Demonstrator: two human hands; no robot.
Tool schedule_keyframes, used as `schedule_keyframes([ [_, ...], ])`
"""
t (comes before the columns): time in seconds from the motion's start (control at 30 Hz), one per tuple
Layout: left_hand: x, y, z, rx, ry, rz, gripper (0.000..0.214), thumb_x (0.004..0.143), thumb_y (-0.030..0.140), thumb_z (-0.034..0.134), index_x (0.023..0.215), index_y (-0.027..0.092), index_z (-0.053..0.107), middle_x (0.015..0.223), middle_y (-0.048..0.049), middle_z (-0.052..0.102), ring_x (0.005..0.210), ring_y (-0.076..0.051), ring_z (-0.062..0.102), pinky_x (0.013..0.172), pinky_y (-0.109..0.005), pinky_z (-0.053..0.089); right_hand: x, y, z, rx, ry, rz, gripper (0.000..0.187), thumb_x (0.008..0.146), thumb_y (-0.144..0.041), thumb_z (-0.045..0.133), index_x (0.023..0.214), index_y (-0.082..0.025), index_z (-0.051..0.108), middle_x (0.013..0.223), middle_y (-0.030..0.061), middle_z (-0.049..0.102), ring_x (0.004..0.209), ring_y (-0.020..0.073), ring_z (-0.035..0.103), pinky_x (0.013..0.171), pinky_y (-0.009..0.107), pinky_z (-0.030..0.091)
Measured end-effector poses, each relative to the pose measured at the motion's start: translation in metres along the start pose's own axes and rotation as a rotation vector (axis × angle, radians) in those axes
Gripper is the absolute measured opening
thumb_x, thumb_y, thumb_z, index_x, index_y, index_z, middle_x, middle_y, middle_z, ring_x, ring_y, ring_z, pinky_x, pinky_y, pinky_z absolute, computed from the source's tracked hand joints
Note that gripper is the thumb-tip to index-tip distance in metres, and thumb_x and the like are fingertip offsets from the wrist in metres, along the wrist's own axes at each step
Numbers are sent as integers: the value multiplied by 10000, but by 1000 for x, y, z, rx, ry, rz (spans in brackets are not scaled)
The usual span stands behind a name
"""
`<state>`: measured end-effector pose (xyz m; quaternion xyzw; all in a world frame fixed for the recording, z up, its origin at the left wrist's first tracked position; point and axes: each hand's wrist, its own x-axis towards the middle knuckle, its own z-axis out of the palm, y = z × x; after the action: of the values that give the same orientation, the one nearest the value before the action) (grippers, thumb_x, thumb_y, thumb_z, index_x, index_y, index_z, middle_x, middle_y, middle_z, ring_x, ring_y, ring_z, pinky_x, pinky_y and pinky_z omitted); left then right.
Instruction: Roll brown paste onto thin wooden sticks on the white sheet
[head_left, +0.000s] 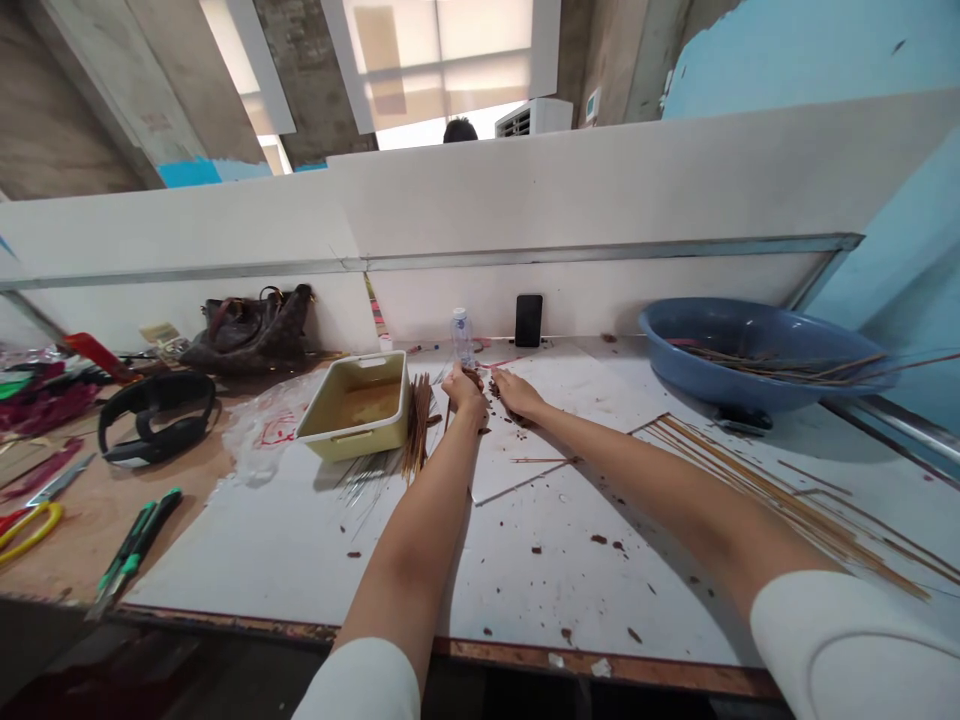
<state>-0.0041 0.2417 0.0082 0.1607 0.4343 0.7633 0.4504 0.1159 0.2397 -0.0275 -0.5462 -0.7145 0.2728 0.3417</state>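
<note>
Both my arms stretch far out over the white work surface (315, 540). My left hand (463, 388) is closed, with its fingers curled round something dark that I cannot make out. My right hand (516, 393) lies palm down beside it on a patch of dark brown crumbs (495, 385), its fingers partly bent. Just left of my left hand lies a bundle of thin brown sticks (417, 425), next to a yellow tray (361, 404) holding brownish liquid. A small clear bottle (462, 336) stands right behind my hands.
A blue basin (750, 352) with sticks sits at the right, and long sticks (787, 495) lie in front of it. A black phone (529, 319) leans on the white partition. At the left are a dark handbag (251, 333), a black headset (154, 415), cutters (135, 545) and scissors (34, 520). A person's head (460, 130) shows beyond the partition.
</note>
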Motion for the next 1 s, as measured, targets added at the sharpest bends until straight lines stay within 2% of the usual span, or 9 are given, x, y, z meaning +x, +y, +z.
schedule_keyframes([
  [0.17,2,0,-2,-9,18,-5,331,900,320,601,609,233,470,491,47,468,376,-105,421,405,-204,274,6,-14,-7,147,-100,-64,875,1035,-901,321,1159,-216,850,1254,135,850,1340,367,720,1240,541,464],
  [0.27,2,1,-2,-21,39,-4,324,890,345,611,623,234,465,512,50,475,383,-104,426,406,-203,274,-4,-18,-16,257,-176,-111,935,992,-957,292,985,-225,873,1038,127,878,1170,342,796,1152,523,555],
  [0.37,2,2,-1,-33,61,-11,335,887,381,626,637,237,457,516,59,461,383,-97,416,410,-200,264,-19,-18,-27,472,-281,-122,930,922,-998,389,794,-198,845,908,174,865,1026,353,829,1100,523,594],
  [0.5,1,5,0,-55,79,-18,331,888,389,621,650,238,446,505,70,443,384,-89,396,408,-193,242,-39,-17,-41,661,-374,-58,829,879,-943,576,745,-164,826,911,218,862,969,369,835,1060,533,617],
  [0.6,2,5,-1,-66,75,-19,350,888,407,636,648,237,446,499,77,433,385,-86,397,411,-190,251,-46,-17,-51,686,-274,-79,703,904,-846,653,912,-172,853,1091,199,871,1121,371,815,1092,541,608],
  [0.7,3,4,-1,-73,74,-20,376,884,431,653,644,238,439,509,76,445,391,-87,403,415,-196,266,-47,-14,-61,542,-70,-110,554,911,-731,717,1013,-200,838,1203,168,850,1153,362,805,1031,540,643],
  [0.8,4,2,-2,-74,71,-22,379,880,435,656,639,239,440,514,71,452,397,-90,409,419,-202,261,-51,-11,-71,366,36,-87,489,960,-637,687,1114,-191,817,1291,184,810,1021,344,823,909,521,670],
  [0.93,4,1,-2,-76,59,-21,349,871,410,646,628,233,468,515,61,460,400,-94,401,424,-208,250,-65,-15,-83,-244,83,-89,440,1076,-519,546,1132,-175,814,1193,220,833,1084,360,801,1032,506,592],
  [1.0,4,1,-2,-77,57,-20,356,863,419,660,623,232,476,510,62,460,398,-94,396,425,-212,257,-75,-23,-82,-479,11,-44,528,1092,-587,519,1042,-159,824,1114,265,834,1126,404,791,1049,516,562],
])
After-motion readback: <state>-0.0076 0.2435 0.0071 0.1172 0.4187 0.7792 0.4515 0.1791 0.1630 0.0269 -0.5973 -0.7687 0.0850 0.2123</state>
